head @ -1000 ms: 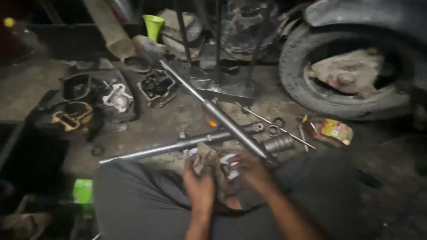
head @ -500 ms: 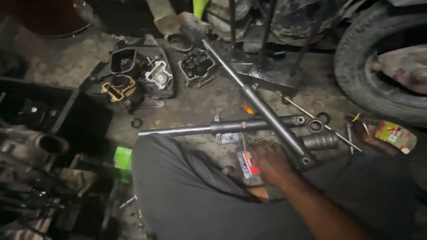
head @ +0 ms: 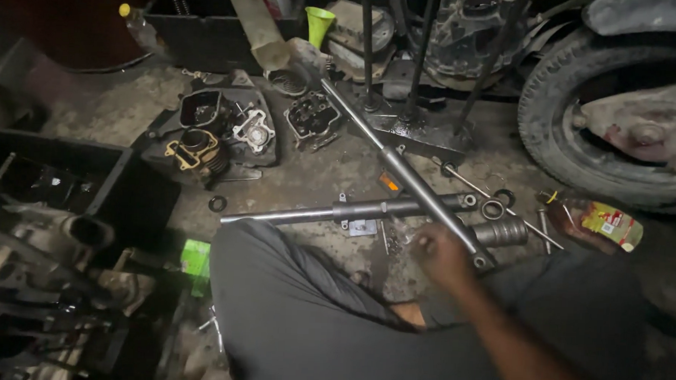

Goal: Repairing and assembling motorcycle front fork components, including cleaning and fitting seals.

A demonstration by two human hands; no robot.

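On the oily floor in front of our knees, our right hand (head: pixel 442 255) rests with fingers curled, but the picture is too blurred to tell if it holds anything. Just beside it, on the far side, lies the long metal tube (head: pixel 398 170), whose lower end almost touches our knuckles. A second tube (head: pixel 352 210) crosses under the first one, to the left of the hand. A short metal sleeve (head: pixel 501 232) lies just right of the hand, and an oil bottle (head: pixel 603 222) further right. Our left hand is not visible.

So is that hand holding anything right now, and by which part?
Cannot be told. The right hand sits at the lower end of the diagonal fork tube, blurred; no grip shows. The left hand is out of view.
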